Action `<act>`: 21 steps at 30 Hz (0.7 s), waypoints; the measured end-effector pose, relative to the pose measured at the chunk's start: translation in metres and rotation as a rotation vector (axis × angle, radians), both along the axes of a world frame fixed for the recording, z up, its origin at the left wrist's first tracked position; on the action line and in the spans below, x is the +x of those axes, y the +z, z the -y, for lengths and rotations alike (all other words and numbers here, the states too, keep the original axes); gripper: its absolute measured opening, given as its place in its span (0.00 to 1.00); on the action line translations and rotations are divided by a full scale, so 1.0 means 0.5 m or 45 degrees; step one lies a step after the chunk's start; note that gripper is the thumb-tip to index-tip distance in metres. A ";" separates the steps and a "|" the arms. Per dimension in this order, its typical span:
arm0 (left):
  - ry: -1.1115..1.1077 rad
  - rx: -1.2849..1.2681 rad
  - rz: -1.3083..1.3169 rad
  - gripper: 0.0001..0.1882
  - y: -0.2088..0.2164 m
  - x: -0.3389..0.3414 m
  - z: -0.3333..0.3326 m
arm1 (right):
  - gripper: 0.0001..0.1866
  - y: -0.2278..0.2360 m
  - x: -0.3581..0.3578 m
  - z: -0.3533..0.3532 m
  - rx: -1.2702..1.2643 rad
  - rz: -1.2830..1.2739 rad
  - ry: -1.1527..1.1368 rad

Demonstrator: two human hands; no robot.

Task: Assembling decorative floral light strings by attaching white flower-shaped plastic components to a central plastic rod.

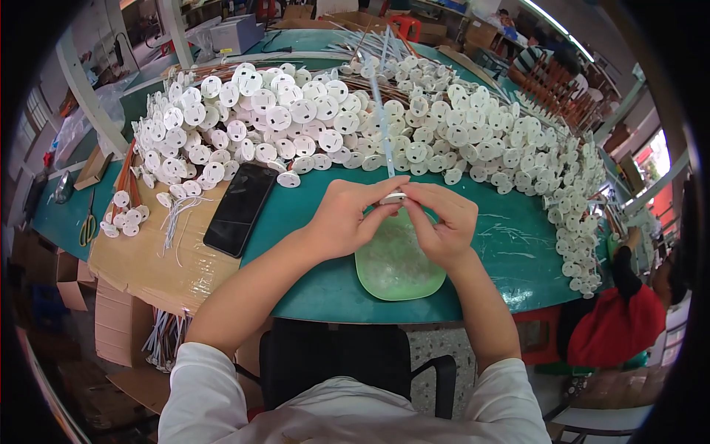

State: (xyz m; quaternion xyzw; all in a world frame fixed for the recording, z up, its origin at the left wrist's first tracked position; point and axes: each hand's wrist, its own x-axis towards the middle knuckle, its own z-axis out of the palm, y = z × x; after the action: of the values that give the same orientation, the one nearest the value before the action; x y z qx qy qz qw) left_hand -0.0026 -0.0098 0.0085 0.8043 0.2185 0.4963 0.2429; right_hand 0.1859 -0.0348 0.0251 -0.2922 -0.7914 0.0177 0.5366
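Note:
Over a green plastic bowl (399, 270), my left hand (342, 216) and my right hand (446, 222) meet fingertip to fingertip. Between them they pinch a small white disc (393, 198), seen nearly edge-on. A long, pale flat strip (382, 122) runs from the disc away from me, over the pile. Whether the strip is joined to the disc is hidden by my fingers. Beyond my hands lies a wide heap of white round discs (303, 111), many with a small dark slot and some on brown or white strips.
A black smartphone (240, 209) lies left of my forearm, partly on a cardboard sheet (155, 259) with loose white ties (177, 218). Scissors (89, 220) rest at the far left. A co-worker in red (617, 325) is at the right. The green table (510, 244) has scattered white scraps.

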 end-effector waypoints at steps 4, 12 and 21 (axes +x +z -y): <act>-0.005 0.132 -0.024 0.26 0.003 -0.005 -0.007 | 0.12 0.004 -0.006 0.007 -0.013 -0.006 -0.026; -0.550 -0.784 0.502 0.25 0.019 -0.018 0.002 | 0.11 0.011 0.003 0.008 0.180 -0.146 -0.123; -0.751 -0.903 0.373 0.23 0.036 -0.029 -0.006 | 0.11 0.010 0.003 0.010 -0.086 -0.101 0.154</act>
State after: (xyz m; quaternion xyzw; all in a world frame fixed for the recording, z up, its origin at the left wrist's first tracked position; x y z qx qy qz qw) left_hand -0.0171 -0.0068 0.0266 0.6211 0.1004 0.4092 0.6608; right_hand 0.1876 -0.0396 0.0301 -0.2610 -0.7847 0.0882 0.5552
